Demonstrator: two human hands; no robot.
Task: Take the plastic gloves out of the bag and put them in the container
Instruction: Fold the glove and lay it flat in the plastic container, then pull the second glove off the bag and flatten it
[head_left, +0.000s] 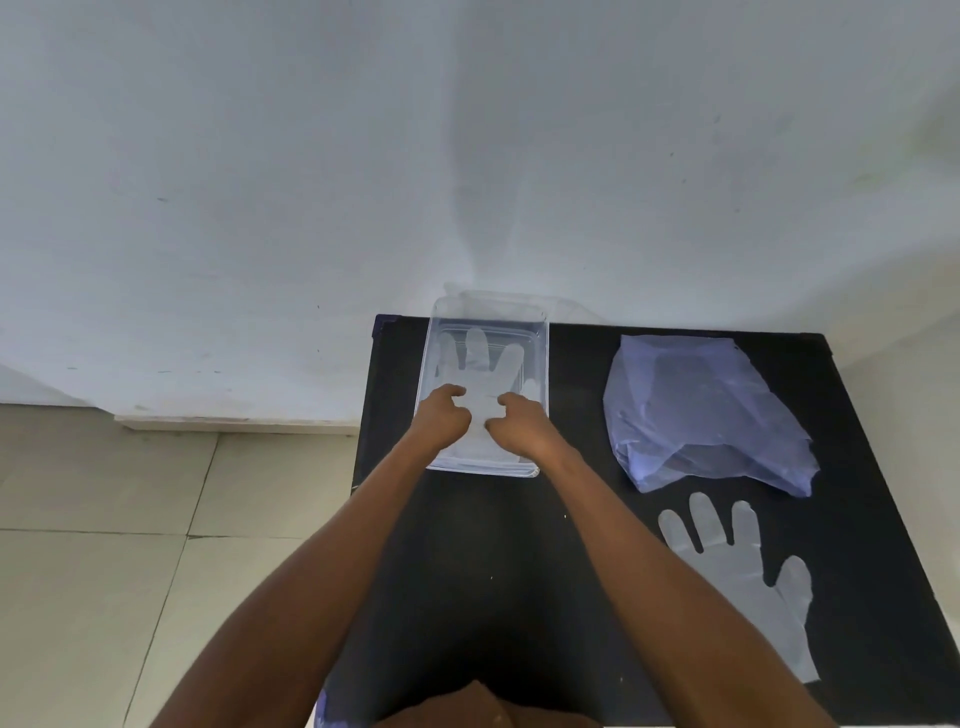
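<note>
Pressing glove (485, 374) into container (543, 332), both hands curled; bag (701, 410), second glove (737, 566) lie right

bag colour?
Translucent pale blue-violet: the crumpled thin plastic bag on the black table, seen in the head view.

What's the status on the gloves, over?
Left hand and right hand both inside the container, pressing one glove flat. Second glove on table beside bag. Nothing blocking.
</note>
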